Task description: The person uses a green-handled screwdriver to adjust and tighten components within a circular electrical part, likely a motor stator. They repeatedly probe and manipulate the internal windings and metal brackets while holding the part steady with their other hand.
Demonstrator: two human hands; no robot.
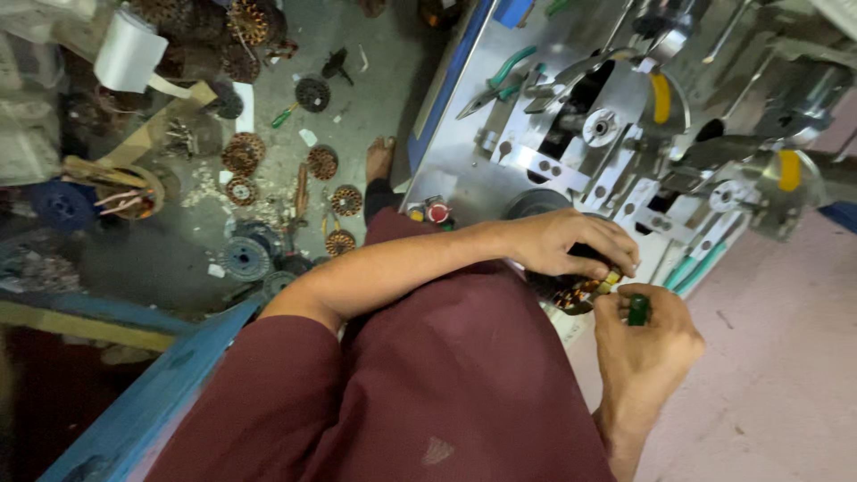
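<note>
Left hand (571, 243) lies palm-down w/ fingers curled over a wound motor stator (571, 293), gripping it from above; copper coil windings show under the fingertips, and the stator sits just off the near edge of the metal machine plate (464, 170), over the person's maroon lap (446, 375). Right hand (647, 344) is just beside it on the right, fingers closed tight round a small green-handled tool (638, 309), prob. a screwdriver, though the tip is hidden btwn the two hands so can't be sure. Tool end meets the stator at its right side, near some yellowish insulation bits. On the plate, towards its far left corner, teal-handled pliers (511, 67) rest on the steel; mid-plate there's a round hub w/ a yellow-striped guard (659, 98), and a second yellow-marked guard (789, 170) at the right edge. A red push button (437, 211) sits at the plate's near left corner. On the concrete floor left of the machine, several more wound stators (243, 153) lie scattered, plus a white tape roll (130, 50) at the upper left. A bare foot (379, 159) stands by the machine's blue frame edge (451, 85).
</note>
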